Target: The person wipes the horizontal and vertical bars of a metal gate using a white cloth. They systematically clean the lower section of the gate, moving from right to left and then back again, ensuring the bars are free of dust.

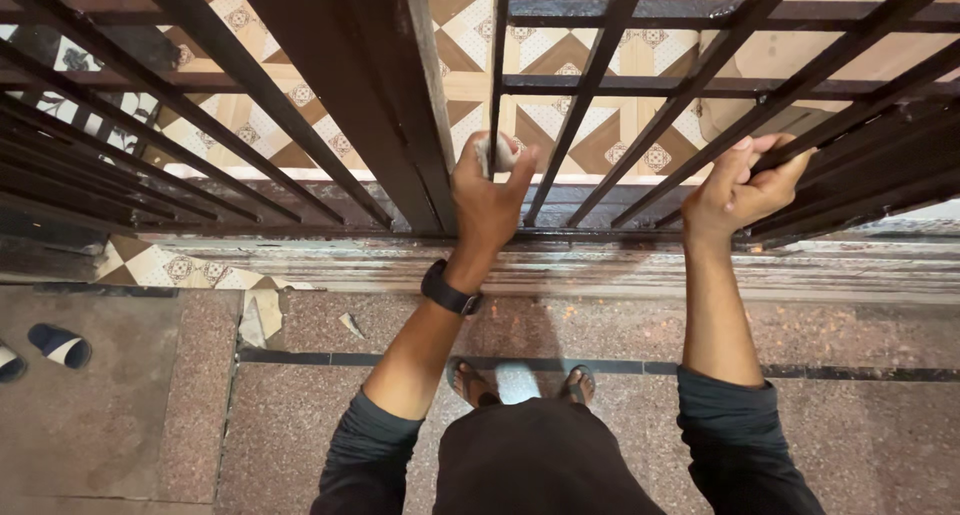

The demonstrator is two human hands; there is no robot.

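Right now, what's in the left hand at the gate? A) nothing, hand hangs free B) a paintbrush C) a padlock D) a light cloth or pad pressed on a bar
D: the left hand presses a small light-coloured cloth or pad against a dark vertical bar of the metal gate, while the right hand grips another bar.

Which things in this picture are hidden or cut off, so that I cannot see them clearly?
Head view only:
- Pale object in the left hand: fingers cover it; kind unclear.
- Right hand fingertips: curled behind a gate bar.
- Feet: partly hidden by the person's body.
- Sandal: cut off by the left edge.
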